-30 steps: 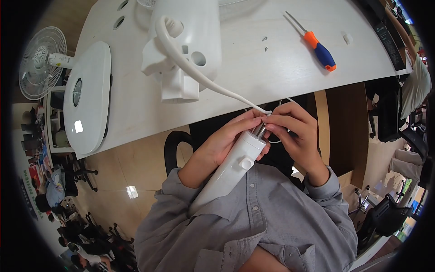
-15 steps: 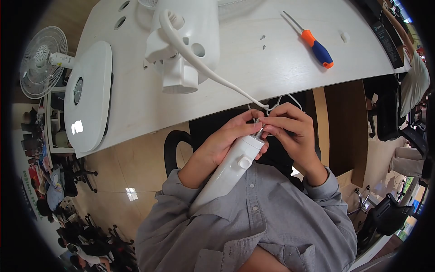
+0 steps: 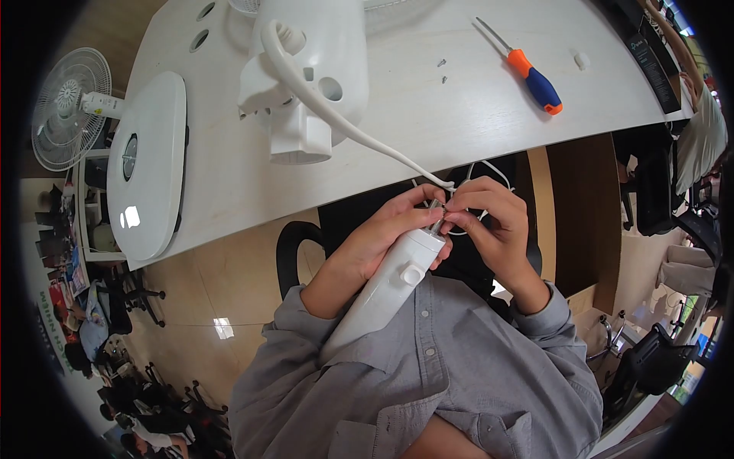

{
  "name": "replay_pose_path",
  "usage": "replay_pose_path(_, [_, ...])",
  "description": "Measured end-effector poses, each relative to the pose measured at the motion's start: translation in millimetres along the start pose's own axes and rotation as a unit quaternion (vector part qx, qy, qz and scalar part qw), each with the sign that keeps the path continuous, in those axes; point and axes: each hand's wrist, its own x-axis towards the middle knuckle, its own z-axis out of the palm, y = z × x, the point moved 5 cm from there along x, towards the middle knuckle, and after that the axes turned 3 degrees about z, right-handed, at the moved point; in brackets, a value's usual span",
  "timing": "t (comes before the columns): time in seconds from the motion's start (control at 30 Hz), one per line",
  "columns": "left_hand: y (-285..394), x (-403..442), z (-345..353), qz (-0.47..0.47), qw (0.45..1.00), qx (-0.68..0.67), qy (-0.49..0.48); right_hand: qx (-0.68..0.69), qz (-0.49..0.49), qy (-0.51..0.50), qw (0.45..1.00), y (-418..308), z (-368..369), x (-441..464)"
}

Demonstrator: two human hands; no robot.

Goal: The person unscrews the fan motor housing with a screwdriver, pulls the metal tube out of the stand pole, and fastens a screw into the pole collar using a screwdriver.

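Note:
A white fan stand post [image 3: 386, 294] with a round knob [image 3: 413, 275] leans against the grey shirt. My left hand [image 3: 386, 233] is wrapped round its upper end, thumb against a short metal tube [image 3: 436, 226] that sticks out there. My right hand [image 3: 493, 218] is closed in a pinch beside that tube; the small thing between its fingertips is too hidden to name. A white cord [image 3: 367, 141] runs from the white fan motor housing [image 3: 321, 61] on the table down to my hands, and loops of thin cable hang behind them.
On the white table [image 3: 428, 122] lie a blue and orange screwdriver [image 3: 535, 80], small screws [image 3: 443, 71] and a small white piece [image 3: 582, 61]. A white fan base [image 3: 149, 164] rests at the left edge. An open cardboard box [image 3: 577, 222] stands below right; another fan [image 3: 73, 107] is beyond.
My right fingers have shifted slightly at the metal tube, with the hand a little higher. My left hand and the post stay almost still. The view has moved a little.

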Motion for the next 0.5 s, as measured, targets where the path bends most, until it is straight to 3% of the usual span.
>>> replay_pose_path(0.5, [4.6, -2.7, 5.6, 0.017, 0.999, 0.042, 0.013, -0.033, -0.001, -0.014, 0.999, -5.1, -3.3, -0.6])
